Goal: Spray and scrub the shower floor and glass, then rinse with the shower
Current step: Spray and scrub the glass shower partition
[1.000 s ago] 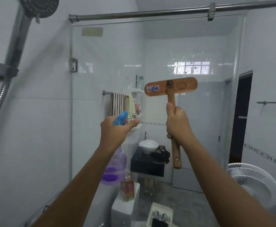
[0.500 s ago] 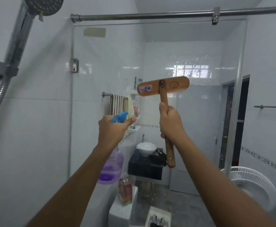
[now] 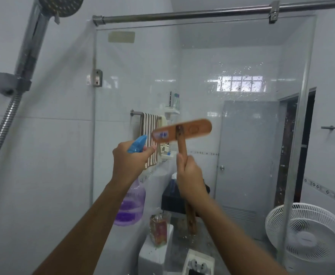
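**Hands.** The left hand point(image 3: 131, 161) is raised at chest height, fingers wrapped round the neck of a spray bottle point(image 3: 132, 203). The forefinger lies forward alongside the blue trigger head point(image 3: 138, 146). The bottle hangs upright below the fist, clear plastic with purple liquid in its lower part. The right hand point(image 3: 190, 179) is closed in a fist round the handle of a wooden scrubber point(image 3: 182, 130). The thumb lies up along the shaft.

**Scrubber.** It is T-shaped, with the handle near upright. The lower end of the handle shows below the right wrist. The crosswise head is tilted, its right end higher, and is motion-blurred. Its left end sits just beside the blue trigger head. Whether the head touches the glass cannot be told.

**Glass.** The glass panel point(image 3: 242, 56) stands directly ahead of both hands, hung from a steel rail point(image 3: 182, 15). Droplets speckle its upper right area.

**Surroundings.** A shower head point(image 3: 61, 4) sits in a wall bracket at upper left, its metal hose point(image 3: 0, 135) running down. Beyond the glass are a striped towel point(image 3: 149, 124) on a bar, a grey door point(image 3: 246, 155) and a white fan point(image 3: 305, 231) at lower right.
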A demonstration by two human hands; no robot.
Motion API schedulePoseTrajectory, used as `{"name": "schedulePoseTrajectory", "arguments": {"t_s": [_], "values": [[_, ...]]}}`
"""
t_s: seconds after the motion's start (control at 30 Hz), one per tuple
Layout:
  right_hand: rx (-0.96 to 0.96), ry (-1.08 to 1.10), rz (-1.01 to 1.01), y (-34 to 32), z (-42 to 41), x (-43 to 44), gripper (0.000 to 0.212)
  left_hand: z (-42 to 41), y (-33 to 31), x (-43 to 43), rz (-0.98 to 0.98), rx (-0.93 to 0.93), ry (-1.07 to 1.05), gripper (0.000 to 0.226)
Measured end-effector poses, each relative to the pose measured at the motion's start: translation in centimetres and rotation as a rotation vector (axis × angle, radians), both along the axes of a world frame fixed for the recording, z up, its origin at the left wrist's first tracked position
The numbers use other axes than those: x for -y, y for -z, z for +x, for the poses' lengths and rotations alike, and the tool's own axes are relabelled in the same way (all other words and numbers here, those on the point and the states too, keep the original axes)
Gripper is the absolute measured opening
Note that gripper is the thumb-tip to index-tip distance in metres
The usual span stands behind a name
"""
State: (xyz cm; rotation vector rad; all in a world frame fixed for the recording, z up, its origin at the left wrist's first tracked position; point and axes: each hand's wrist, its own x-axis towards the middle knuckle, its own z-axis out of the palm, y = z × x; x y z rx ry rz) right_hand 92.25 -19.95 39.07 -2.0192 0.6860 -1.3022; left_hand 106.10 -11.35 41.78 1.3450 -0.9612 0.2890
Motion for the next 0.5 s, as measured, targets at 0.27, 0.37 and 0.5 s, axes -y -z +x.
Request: {"name": "schedulePoseTrajectory", "arguments": {"t_s": [0.27,0.37,0.5], "values": [[0.088,0.044,-0.052,-7.1,2.3,0.4,0.034,1.9,0.0,-1.5,-0.004,-0.025,-0.059,0.025],[0.027,0.021,0.001,1.3,2.0,-0.7,0.032,2.7,0.6,-2.1,-0.005,-0.018,-0.074,0.025],[-0.038,-0.021,0.061,3.6,3.1,-1.8,0.032,3.7,1.1,-2.8,0.010,-0.033,-0.105,0.026]]}}
